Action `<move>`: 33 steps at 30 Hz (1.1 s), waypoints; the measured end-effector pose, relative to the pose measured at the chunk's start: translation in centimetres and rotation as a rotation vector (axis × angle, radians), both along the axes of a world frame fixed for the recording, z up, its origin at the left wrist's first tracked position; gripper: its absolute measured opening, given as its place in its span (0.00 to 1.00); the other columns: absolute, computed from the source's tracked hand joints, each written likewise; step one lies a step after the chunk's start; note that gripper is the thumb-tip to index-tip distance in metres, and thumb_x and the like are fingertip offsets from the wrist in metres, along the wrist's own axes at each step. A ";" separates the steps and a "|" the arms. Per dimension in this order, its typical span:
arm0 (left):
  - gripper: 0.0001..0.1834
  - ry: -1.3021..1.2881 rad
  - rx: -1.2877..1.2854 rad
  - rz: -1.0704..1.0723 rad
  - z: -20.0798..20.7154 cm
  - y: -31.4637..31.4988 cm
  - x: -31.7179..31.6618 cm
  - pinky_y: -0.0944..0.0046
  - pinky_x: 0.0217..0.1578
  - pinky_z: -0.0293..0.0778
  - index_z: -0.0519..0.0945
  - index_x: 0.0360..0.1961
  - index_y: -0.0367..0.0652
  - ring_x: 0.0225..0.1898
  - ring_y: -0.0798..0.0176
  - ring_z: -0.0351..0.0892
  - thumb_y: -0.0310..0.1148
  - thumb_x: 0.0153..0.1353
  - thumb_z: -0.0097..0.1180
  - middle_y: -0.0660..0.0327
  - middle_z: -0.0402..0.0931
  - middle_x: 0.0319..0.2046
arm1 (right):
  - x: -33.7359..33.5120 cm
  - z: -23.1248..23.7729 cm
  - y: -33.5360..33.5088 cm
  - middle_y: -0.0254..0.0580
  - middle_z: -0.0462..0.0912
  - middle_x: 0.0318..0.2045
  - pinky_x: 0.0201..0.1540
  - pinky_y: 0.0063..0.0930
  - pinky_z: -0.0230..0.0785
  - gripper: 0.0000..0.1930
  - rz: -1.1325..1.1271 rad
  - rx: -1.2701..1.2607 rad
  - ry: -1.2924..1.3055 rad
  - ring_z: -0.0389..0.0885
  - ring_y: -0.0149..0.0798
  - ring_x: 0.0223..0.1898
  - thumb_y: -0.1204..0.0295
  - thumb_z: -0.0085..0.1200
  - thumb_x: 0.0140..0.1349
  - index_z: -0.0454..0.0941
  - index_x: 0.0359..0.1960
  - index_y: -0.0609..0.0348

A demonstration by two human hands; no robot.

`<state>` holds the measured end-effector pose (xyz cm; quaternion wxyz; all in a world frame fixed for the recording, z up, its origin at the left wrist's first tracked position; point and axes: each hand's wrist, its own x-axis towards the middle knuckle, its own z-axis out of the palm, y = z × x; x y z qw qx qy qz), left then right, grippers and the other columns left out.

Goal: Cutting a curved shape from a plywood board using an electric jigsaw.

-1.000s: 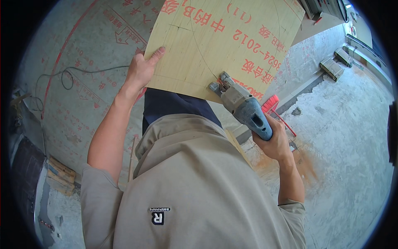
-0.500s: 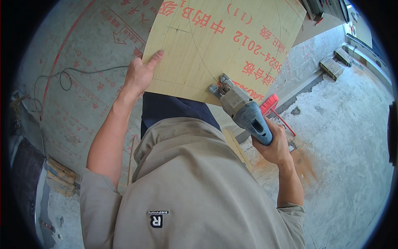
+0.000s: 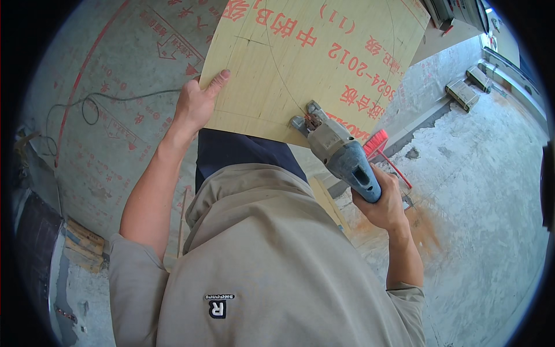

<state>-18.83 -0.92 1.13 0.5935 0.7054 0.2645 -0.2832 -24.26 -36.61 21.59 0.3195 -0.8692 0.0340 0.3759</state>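
Ideally, the jigsaw should be held flat against the wooden board, and the curved pencil line should be followed at an easy feed, since chatter or a wandering cut would likely be brought on by lifting or forcing. The tool's head is set over the board's near edge, toward the near right corner and at the lower end of that line; whether the blade is in the wood cannot be told. The board's left edge is clasped by the left hand just beyond the near left corner, with the thumb laid on top and the fingers hidden beneath, well apart from the tool's head. The rear of the jigsaw is wrapped by the right hand, though any switch is hidden from view. Both elbows are bent, the left forearm being slanted inward and the right raised more steeply.
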 end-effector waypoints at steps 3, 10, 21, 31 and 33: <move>0.40 -0.004 -0.002 0.005 0.0 0.0 0.0 0.60 0.49 0.77 0.86 0.54 0.31 0.46 0.62 0.86 0.64 0.68 0.63 0.52 0.89 0.44 | 0.1 0.0 0.2 0.46 0.80 0.24 0.38 0.32 0.75 0.11 -0.003 0.005 -0.002 0.79 0.41 0.25 0.80 0.63 0.52 0.81 0.39 0.64; 0.39 -0.008 0.006 0.013 0.1 -0.1 0.1 0.59 0.50 0.78 0.86 0.54 0.31 0.47 0.61 0.86 0.64 0.68 0.63 0.52 0.89 0.44 | 0.1 0.1 0.3 0.46 0.80 0.24 0.38 0.32 0.75 0.10 -0.006 -0.013 -0.007 0.79 0.41 0.25 0.80 0.64 0.52 0.80 0.37 0.63; 0.38 -0.006 0.004 0.031 -0.3 0.0 -0.1 0.59 0.48 0.78 0.87 0.53 0.32 0.45 0.60 0.86 0.64 0.68 0.63 0.52 0.89 0.43 | -0.1 0.3 0.0 0.46 0.81 0.25 0.38 0.32 0.75 0.11 0.005 -0.010 0.001 0.80 0.41 0.26 0.79 0.64 0.53 0.81 0.38 0.64; 0.38 -0.007 -0.012 0.029 0.1 -0.2 0.0 0.59 0.48 0.78 0.86 0.53 0.32 0.45 0.60 0.86 0.63 0.68 0.63 0.52 0.89 0.43 | 0.3 0.2 0.5 0.46 0.82 0.26 0.38 0.31 0.75 0.13 -0.010 0.003 0.013 0.81 0.39 0.27 0.80 0.64 0.53 0.82 0.41 0.64; 0.38 -0.006 -0.003 0.027 0.0 -0.1 0.0 0.59 0.48 0.78 0.86 0.53 0.31 0.45 0.60 0.86 0.63 0.68 0.63 0.52 0.89 0.43 | 0.3 0.1 0.5 0.45 0.82 0.26 0.39 0.31 0.75 0.13 -0.015 0.008 0.014 0.81 0.39 0.27 0.80 0.63 0.53 0.82 0.42 0.64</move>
